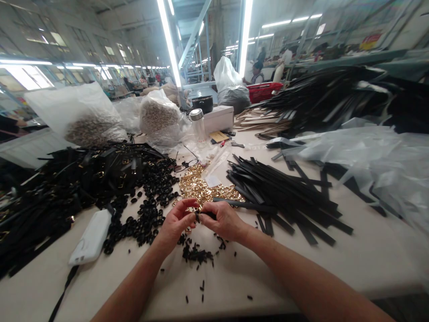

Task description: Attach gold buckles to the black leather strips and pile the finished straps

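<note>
Your two hands meet over the near middle of the counter [228, 290], fingers pinched narrow around a small black piece [203, 215]. The left hand [177, 221] has thumb and fingertips at its left end, while the right hand [223, 219] curls over the rest of it, so its full shape is hidden. The piece sits just in front of the heap of gold fittings [201, 185], some of which show below your left fingers too. Nearer to you, under your wrists, lie a cluster of black bits [197, 256] and a few strays scattered toward the counter's edge. To your left spread the black rings [149, 212], with a white device [90, 237] beside them, its black cord [63, 290] trailing toward you, and farther left a tangle of black straps [100, 167] with gold parts. To your right lies a fanned pile of black strips [281, 192]; one strip reaches in behind your right hand, and you cannot tell whether it touches. Beyond that pile, a plastic sheet [385, 165] lies crumpled. Past the gold fittings are glasses [186, 166], a bottle [198, 127] with a metal lid and a white box [217, 118]. A bag [159, 112] of small pale pieces stands to the bottle's left; a red basket [264, 91] is farther back at right.
</note>
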A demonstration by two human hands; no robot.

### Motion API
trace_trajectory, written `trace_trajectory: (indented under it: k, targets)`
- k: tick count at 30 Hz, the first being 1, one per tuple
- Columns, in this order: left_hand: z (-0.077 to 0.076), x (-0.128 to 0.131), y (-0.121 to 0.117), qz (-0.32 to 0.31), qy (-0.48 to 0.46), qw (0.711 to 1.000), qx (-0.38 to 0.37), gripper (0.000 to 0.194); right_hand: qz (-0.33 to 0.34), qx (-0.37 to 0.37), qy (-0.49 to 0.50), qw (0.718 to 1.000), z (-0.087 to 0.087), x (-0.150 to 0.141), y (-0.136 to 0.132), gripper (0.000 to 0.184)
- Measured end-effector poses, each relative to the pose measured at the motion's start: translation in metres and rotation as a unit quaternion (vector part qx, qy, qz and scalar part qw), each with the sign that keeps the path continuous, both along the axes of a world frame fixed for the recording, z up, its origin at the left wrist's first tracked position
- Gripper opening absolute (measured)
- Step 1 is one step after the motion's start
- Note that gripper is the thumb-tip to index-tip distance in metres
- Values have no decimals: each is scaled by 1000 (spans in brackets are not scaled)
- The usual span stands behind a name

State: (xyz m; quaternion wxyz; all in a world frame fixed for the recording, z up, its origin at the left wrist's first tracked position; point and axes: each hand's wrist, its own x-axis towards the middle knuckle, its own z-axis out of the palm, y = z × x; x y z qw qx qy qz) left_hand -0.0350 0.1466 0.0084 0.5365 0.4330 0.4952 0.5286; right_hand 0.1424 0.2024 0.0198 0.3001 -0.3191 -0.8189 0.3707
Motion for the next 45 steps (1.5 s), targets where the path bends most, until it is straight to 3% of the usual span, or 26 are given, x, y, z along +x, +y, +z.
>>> trace_trajectory:
  k: [3,6,10,17,21,25,29,32,34,36,40,45]
  targets:
    - [0,-3,1,-42,4,999,-31,34,40,20,-10,999,1,1,-1,15]
    - [-1,-6,2,-35,-5,999,-34,23,55,36,-15,998,2,3,1,13]
    - [4,-8,1,-25,-7,999,-38,23,58,54,-31,996,2,5,4,19]
    - [10,-6,0,-29,56,997,-51,28,1,151,-62,987,-2,10,11,16]
    - [7,0,-1,-2,144,989,-35,15,-8,229,-44,972,0,9,12,17]
    - [5,2,0,32,96,994,-36,14,-56,257,30,964,10,10,11,15]
    - [3,1,3,72,1,997,-30,20,-48,172,0,984,8,7,7,20]
    - [2,4,3,61,1,998,-25,21,-2,56,4,998,-3,0,2,21]
    - [4,8,1,46,17,999,-25,22,11,-33,60,998,-10,-6,0,23]
    - [6,12,0,38,24,999,-26,23,19,-144,148,978,-15,-12,-1,28]
    - [12,18,0,37,28,999,-23,25,49,-344,275,896,-19,-20,-4,36]
    - [14,18,1,38,39,999,0,24,38,-404,317,857,-20,-22,-6,32]
